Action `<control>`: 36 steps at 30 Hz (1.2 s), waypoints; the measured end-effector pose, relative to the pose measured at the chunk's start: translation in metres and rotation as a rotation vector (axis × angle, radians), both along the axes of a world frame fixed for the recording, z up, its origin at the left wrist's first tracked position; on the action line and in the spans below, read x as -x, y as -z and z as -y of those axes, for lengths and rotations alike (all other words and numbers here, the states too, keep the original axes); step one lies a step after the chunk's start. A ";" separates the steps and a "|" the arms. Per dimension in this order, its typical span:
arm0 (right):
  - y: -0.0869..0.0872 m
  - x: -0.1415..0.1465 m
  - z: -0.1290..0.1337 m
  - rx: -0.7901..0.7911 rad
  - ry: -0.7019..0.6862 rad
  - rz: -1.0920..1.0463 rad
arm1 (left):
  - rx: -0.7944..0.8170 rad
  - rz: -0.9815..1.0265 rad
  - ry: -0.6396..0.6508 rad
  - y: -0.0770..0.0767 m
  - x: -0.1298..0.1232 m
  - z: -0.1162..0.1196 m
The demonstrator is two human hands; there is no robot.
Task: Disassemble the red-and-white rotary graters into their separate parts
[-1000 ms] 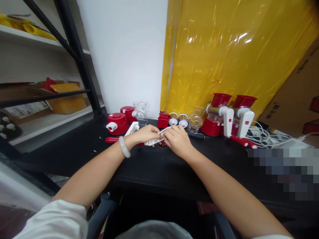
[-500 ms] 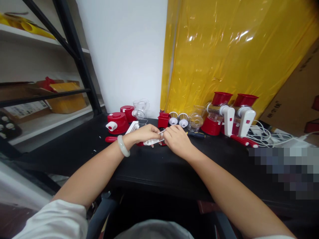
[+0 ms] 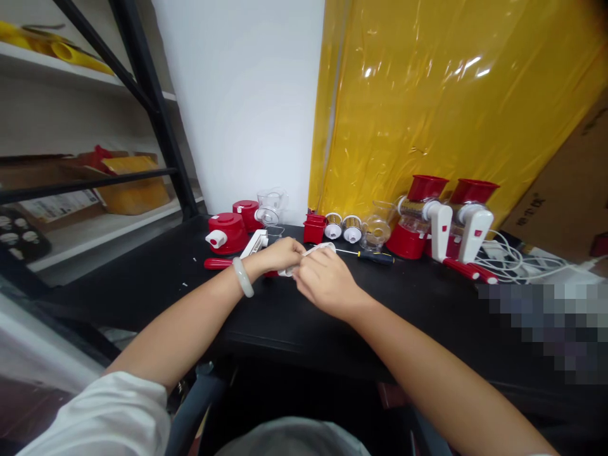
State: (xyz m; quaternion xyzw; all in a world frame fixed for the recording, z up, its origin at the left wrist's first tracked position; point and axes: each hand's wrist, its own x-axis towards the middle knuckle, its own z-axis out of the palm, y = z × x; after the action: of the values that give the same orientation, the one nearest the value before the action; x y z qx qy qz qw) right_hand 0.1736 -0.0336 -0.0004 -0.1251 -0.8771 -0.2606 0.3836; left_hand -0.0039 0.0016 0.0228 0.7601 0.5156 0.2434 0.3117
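Both hands meet over the middle of the black table around a white plastic crank handle (image 3: 325,247). My right hand (image 3: 327,278) is closed around it, covering most of its length. Fingers pinched, my left hand (image 3: 280,254) touches its left side; what lies between those fingertips is hidden. Just left lies another crank handle (image 3: 254,246) with a white arm and a red grip. A screwdriver (image 3: 375,256) with a dark and yellow handle lies right of my right hand.
Red grinder bases (image 3: 228,233) and a clear hopper (image 3: 270,206) stand at the back left. Behind my hands are a red block-shaped part (image 3: 314,228) and two grater drums (image 3: 352,229). Two assembled red-and-white rotary graters (image 3: 411,234) stand right, beside white cables (image 3: 506,259).
The white crank handle has turned, its end now showing above my right hand. My right hand has shifted slightly left and down over it. The screwdriver's shaft has come into view.
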 end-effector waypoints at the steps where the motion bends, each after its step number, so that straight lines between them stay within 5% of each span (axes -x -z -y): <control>1: 0.000 -0.004 -0.005 0.060 0.023 -0.044 | -0.003 -0.012 -0.010 -0.002 0.000 0.001; 8: 0.009 -0.041 -0.053 0.591 0.082 -0.252 | -0.033 -0.164 -0.090 -0.012 -0.001 0.009; 16: 0.026 -0.041 -0.069 0.873 0.058 -0.116 | -0.205 -0.321 -0.097 -0.004 -0.001 0.007; 24: 0.031 -0.040 -0.073 1.002 0.062 -0.092 | -0.242 -0.383 -0.088 -0.005 -0.003 0.012; 36: 0.028 -0.038 -0.070 0.947 0.072 -0.050 | -0.259 -0.392 -0.077 -0.004 -0.003 0.011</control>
State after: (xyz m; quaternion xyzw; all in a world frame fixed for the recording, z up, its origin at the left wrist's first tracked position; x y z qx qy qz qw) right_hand 0.2115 0.0365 -0.0287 -0.3228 -0.8850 0.1580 0.2961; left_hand -0.0007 -0.0098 0.0265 0.8062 0.5593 0.1671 0.0962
